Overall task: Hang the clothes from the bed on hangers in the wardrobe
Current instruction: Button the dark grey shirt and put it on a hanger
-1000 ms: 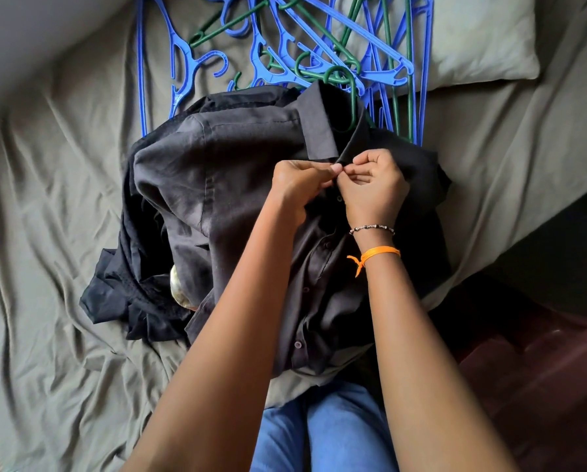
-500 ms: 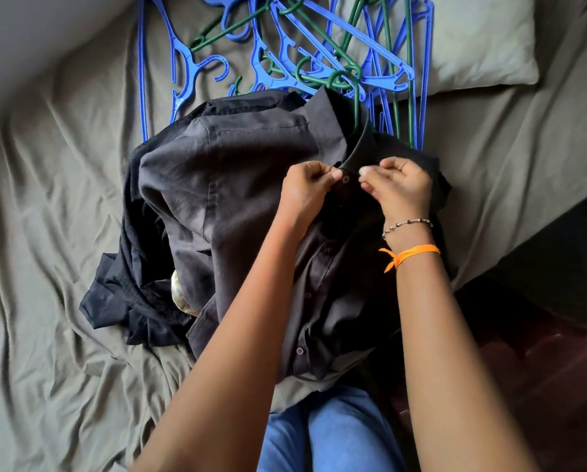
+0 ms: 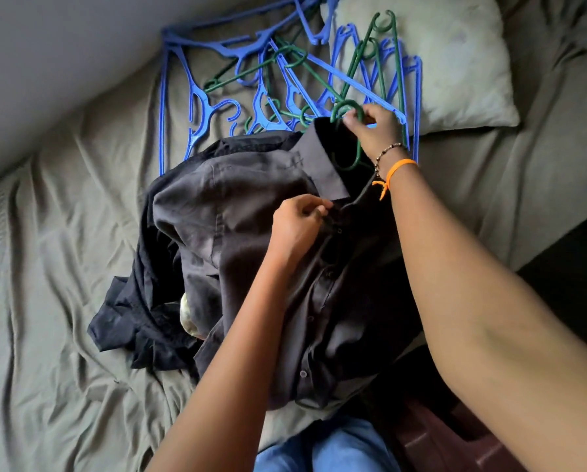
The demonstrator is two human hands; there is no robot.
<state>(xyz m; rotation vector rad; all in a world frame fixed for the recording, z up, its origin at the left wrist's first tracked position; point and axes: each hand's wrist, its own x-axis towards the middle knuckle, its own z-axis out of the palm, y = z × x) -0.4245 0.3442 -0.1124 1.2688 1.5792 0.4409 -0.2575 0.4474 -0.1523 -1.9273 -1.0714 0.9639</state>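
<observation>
Head view showed a dark shirt (image 3: pixel 251 212) lying in the middle of the frame on top of a heap of dark clothes (image 3: pixel 139 321) on the bed (image 3: pixel 64 233). The right hand (image 3: pixel 373 129), at upper centre, had its fingers curled round the hook of a green hanger (image 3: pixel 345 110) that came out at the shirt collar. The left hand (image 3: pixel 295 226), just below the collar, pinched the shirt front near the top button. A pile of blue and green hangers (image 3: pixel 251 83) lay above the shirt, beside a pillow (image 3: pixel 455 63) at upper right.

I judged the task to be at an early stage. One shirt seemed to be on its hanger with the top closed, but it was not yet carried away, and no wardrobe was visible. Several clothes under it waited, and many hangers were unused. How many garments were in the heap could not be told.
</observation>
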